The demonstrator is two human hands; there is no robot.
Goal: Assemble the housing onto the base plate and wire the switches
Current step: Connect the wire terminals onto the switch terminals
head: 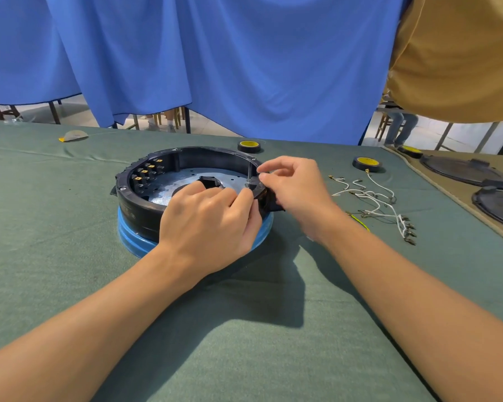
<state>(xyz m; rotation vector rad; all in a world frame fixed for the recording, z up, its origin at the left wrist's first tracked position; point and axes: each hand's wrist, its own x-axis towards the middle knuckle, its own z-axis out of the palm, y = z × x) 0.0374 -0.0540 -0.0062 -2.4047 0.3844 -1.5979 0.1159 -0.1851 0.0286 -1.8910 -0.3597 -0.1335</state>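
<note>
A black ring-shaped housing (pixel 145 204) sits over a perforated metal base plate (pixel 192 177), both on a blue round stand (pixel 131 236). Several switches with brass terminals (pixel 145 171) line the housing's inner left wall. My left hand (pixel 206 224) lies over the housing's near rim, its curled fingers pinching something small at the right inner wall. My right hand (pixel 294 184) grips the housing's right edge, with thumb and forefinger pinched near a thin upright post (pixel 249 172). What the fingers pinch is too small to tell.
A bundle of white wires (pixel 375 204) with terminals and a green-yellow wire (pixel 360 221) lie to the right. Two rolls of tape (pixel 249 145) (pixel 366 163) stand behind. Black round covers (pixel 465 172) rest on the far right mat. Another person (pixel 462 53) stands at the back right.
</note>
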